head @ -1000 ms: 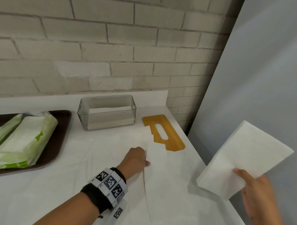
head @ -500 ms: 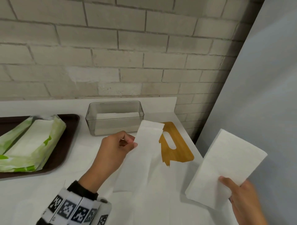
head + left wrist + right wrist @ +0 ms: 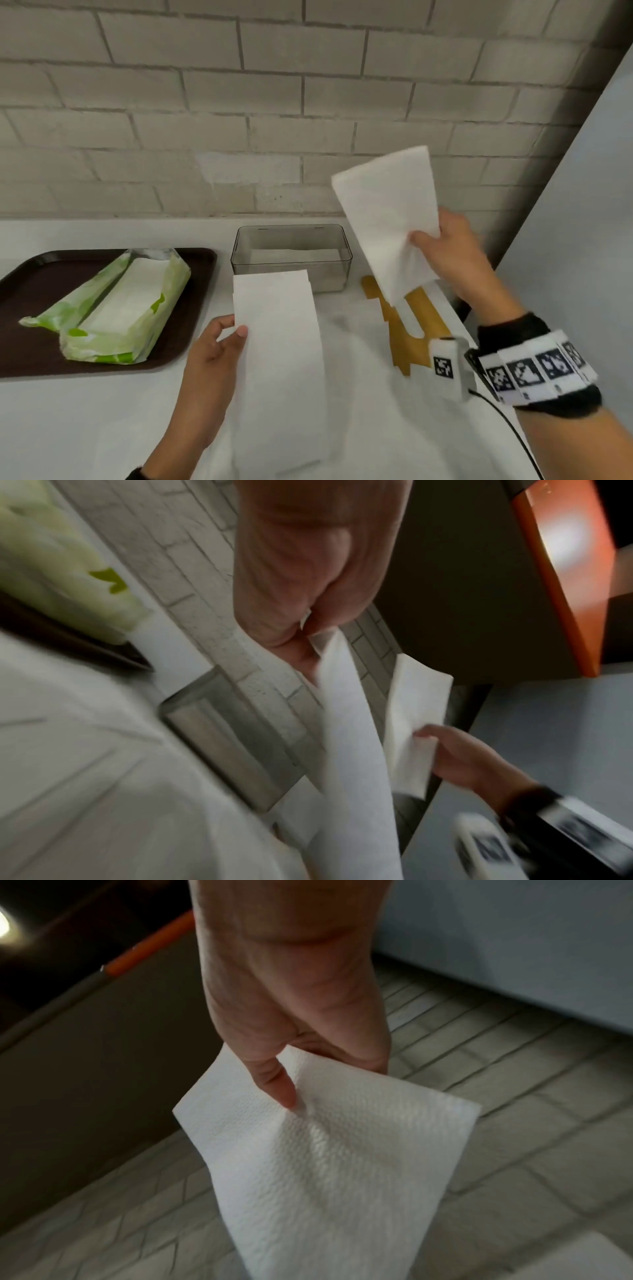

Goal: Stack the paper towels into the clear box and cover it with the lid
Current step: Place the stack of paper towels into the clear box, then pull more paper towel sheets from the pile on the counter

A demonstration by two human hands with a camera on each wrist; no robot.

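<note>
The clear box (image 3: 291, 260) stands at the back of the white counter with a low layer of paper towels inside. My left hand (image 3: 219, 346) pinches the left edge of a long folded paper towel (image 3: 277, 359) lifted in front of the box; the same towel (image 3: 349, 737) hangs from my fingers in the left wrist view. My right hand (image 3: 445, 253) grips a thicker stack of folded towels (image 3: 387, 219) raised above the box's right end, thumb (image 3: 274, 1080) pressed on the stack (image 3: 329, 1150). The wooden lid (image 3: 424, 318) lies flat to the right of the box, partly under loose towels.
A dark brown tray (image 3: 30, 308) at the left holds an opened green-and-white towel package (image 3: 120, 308). Loose white towels (image 3: 376, 394) lie spread over the counter. A brick wall (image 3: 239, 120) runs behind; a grey panel (image 3: 582, 240) bounds the right side.
My left hand lifted a towel off the counter and raised it in front of the box. My right hand swung its stack up and left, from beside the counter to above the box's right end.
</note>
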